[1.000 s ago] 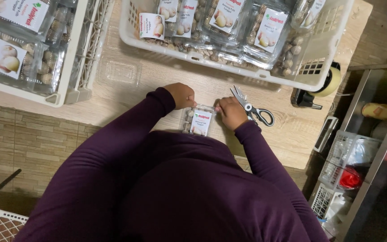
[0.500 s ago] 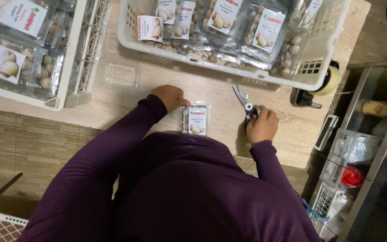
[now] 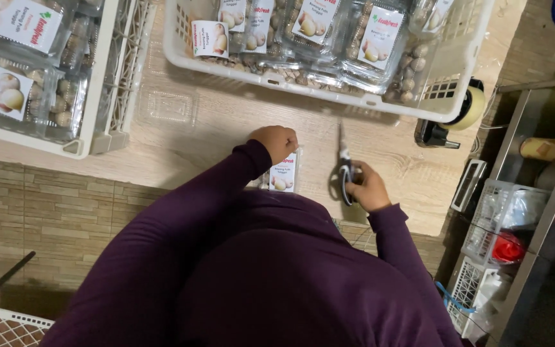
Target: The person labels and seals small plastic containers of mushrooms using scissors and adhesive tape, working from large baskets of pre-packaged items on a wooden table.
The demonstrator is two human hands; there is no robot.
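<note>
Scissors (image 3: 343,168) on the wooden table (image 3: 226,128), blades shut, pointing at the white crate (image 3: 329,96) | your right hand (image 3: 367,187) fingers curled on the handles | your left hand (image 3: 277,141) fisted on a small labelled pack (image 3: 284,175) just beside

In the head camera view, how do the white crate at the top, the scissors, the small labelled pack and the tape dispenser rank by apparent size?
1. White crate, by far the largest.
2. Scissors, held by the right hand.
3. Tape dispenser and small labelled pack under the left hand: too close to rank, since the pack is partly hidden.
</note>
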